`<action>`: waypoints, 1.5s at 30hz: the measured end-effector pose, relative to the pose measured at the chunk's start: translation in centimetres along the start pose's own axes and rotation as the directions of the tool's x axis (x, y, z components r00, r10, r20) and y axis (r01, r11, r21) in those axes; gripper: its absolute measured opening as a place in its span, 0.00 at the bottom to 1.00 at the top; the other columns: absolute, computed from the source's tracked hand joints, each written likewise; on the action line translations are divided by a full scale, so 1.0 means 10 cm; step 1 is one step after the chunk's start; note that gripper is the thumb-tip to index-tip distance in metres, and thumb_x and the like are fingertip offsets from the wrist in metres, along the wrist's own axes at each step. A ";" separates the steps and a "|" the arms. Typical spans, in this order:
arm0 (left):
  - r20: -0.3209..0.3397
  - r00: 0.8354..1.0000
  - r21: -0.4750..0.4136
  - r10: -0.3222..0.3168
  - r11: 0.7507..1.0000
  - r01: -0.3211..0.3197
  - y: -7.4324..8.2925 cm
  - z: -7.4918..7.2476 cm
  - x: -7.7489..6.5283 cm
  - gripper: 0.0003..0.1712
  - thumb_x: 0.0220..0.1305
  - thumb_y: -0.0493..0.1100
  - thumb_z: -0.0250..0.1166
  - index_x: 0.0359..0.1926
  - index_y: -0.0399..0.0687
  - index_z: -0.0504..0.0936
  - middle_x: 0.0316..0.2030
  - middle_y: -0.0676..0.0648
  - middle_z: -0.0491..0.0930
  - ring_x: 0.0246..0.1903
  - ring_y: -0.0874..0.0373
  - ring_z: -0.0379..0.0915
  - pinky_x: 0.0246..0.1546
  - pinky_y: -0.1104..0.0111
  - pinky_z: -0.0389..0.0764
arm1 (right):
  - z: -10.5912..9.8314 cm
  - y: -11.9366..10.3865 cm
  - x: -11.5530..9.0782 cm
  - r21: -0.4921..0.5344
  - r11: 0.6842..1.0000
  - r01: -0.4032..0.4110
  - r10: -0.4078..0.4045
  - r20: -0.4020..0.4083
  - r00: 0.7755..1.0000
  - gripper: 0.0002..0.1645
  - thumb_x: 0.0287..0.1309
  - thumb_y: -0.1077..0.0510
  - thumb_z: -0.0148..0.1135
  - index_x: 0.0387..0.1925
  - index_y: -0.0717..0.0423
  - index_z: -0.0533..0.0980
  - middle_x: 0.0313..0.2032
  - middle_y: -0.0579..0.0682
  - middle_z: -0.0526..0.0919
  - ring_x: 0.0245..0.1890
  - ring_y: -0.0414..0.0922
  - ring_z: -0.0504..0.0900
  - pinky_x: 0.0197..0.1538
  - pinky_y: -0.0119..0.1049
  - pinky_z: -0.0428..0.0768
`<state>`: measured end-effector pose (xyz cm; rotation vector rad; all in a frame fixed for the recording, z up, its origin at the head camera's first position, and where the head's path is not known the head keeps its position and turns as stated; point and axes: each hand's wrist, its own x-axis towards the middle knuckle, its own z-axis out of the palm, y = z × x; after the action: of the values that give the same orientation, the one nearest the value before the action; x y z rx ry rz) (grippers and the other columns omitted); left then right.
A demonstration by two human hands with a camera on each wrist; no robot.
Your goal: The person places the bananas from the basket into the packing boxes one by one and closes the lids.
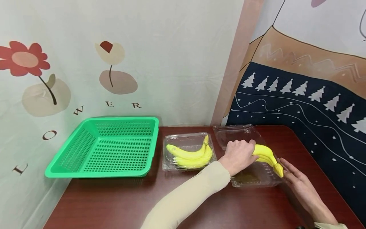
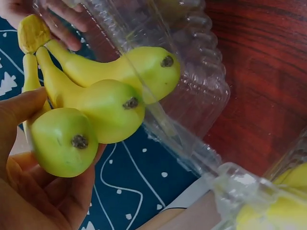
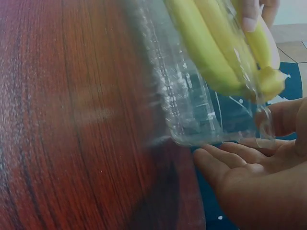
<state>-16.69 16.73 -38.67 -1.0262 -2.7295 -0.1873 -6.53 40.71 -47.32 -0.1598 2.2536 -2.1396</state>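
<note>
My left hand (image 1: 239, 155) grips a bunch of yellow bananas (image 1: 264, 152) over an opened clear plastic clamshell box (image 1: 253, 178). In the left wrist view the thumb and fingers (image 2: 29, 103) lie round the nearest banana, with the greenish tips facing the camera and the stem end at upper left. My right hand (image 1: 303, 189) is at the box's right end, near the stem. Seen from the right wrist, its fingers (image 3: 211, 163) are extended right at the box's corner. The box's lid (image 1: 228, 135) lies folded back toward the wall.
Another clear box (image 1: 168, 163) with a banana bunch (image 1: 190, 156) in it sits left of the opened one. Farther left stands a green perforated basket (image 1: 100, 173). Everything stands on a dark red wooden table (image 1: 120, 203) against a printed curtain (image 1: 177, 63).
</note>
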 end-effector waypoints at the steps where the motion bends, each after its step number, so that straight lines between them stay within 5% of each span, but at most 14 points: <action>1: 0.005 1.000 0.004 -0.002 1.000 0.002 0.00 0.02 0.00 0.20 0.65 0.65 0.70 0.47 0.60 0.82 0.26 0.58 0.79 0.19 0.65 0.67 0.17 0.72 0.68 | 0.00 0.00 0.00 -0.016 1.000 -0.005 0.005 0.003 1.000 0.38 0.83 0.60 0.41 0.79 0.74 0.37 0.66 0.25 0.67 0.60 0.18 0.69 0.56 0.16 0.73; 5: 0.025 1.000 0.030 -0.003 1.000 0.003 0.00 0.10 -0.01 0.20 0.65 0.65 0.69 0.47 0.60 0.82 0.27 0.58 0.80 0.21 0.64 0.71 0.17 0.70 0.69 | 0.00 0.00 0.00 -0.051 0.999 -0.013 0.013 0.003 1.000 0.39 0.83 0.58 0.42 0.80 0.71 0.39 0.68 0.25 0.66 0.60 0.15 0.68 0.55 0.15 0.70; 13: 0.034 0.999 0.057 -0.016 0.998 0.014 -0.04 0.23 -0.04 0.19 0.64 0.66 0.69 0.45 0.61 0.84 0.29 0.58 0.83 0.24 0.63 0.77 0.18 0.69 0.72 | 0.05 0.01 0.02 0.018 0.996 0.092 -0.093 0.064 0.994 0.36 0.82 0.65 0.41 0.78 0.76 0.40 0.67 0.28 0.70 0.64 0.24 0.72 0.59 0.21 0.75; 25: 0.053 0.999 0.048 -0.009 0.999 0.007 -0.02 0.28 -0.09 0.20 0.62 0.68 0.70 0.44 0.63 0.85 0.27 0.59 0.83 0.24 0.63 0.78 0.18 0.68 0.73 | 0.06 -0.06 0.08 -0.079 0.996 -0.050 0.051 0.014 0.999 0.40 0.83 0.56 0.44 0.78 0.75 0.39 0.68 0.29 0.67 0.60 0.18 0.71 0.56 0.18 0.75; 28: 0.057 0.998 0.052 -0.005 0.999 0.002 0.00 0.29 -0.12 0.20 0.61 0.69 0.70 0.42 0.64 0.84 0.26 0.58 0.82 0.24 0.62 0.77 0.18 0.67 0.73 | 0.06 -0.10 0.11 -0.110 0.990 -0.085 0.085 -0.004 0.996 0.41 0.83 0.54 0.44 0.79 0.74 0.41 0.72 0.37 0.66 0.59 0.17 0.71 0.56 0.18 0.75; 33: 0.074 0.997 0.054 -0.007 0.999 0.004 0.02 0.30 -0.15 0.22 0.60 0.71 0.70 0.41 0.64 0.83 0.23 0.59 0.78 0.23 0.62 0.76 0.19 0.67 0.72 | 0.06 -0.16 0.15 -0.201 0.974 -0.103 0.099 -0.031 0.995 0.41 0.83 0.51 0.44 0.79 0.73 0.42 0.78 0.67 0.53 0.58 0.15 0.70 0.55 0.17 0.75; 40: 0.073 0.997 0.038 -0.007 0.999 0.004 0.00 0.32 -0.20 0.27 0.59 0.75 0.66 0.45 0.64 0.82 0.22 0.60 0.73 0.19 0.64 0.67 0.16 0.68 0.67 | 0.04 -0.20 0.19 -0.205 0.975 -0.082 0.076 -0.036 0.996 0.41 0.83 0.51 0.44 0.78 0.75 0.44 0.76 0.57 0.59 0.58 0.17 0.72 0.55 0.18 0.76; 45: 0.045 0.999 0.009 -0.012 1.000 0.012 -0.07 0.29 -0.23 0.29 0.62 0.78 0.61 0.48 0.64 0.83 0.30 0.61 0.79 0.24 0.65 0.70 0.20 0.69 0.68 | 0.04 -0.29 0.26 -0.292 0.951 -0.104 0.094 -0.050 0.994 0.41 0.83 0.47 0.42 0.79 0.72 0.46 0.77 0.69 0.53 0.56 0.15 0.69 0.54 0.17 0.75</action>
<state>-15.87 15.31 -42.10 -1.0241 -2.7747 -0.1561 -8.95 39.95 -44.33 -0.0136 2.5308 -1.7623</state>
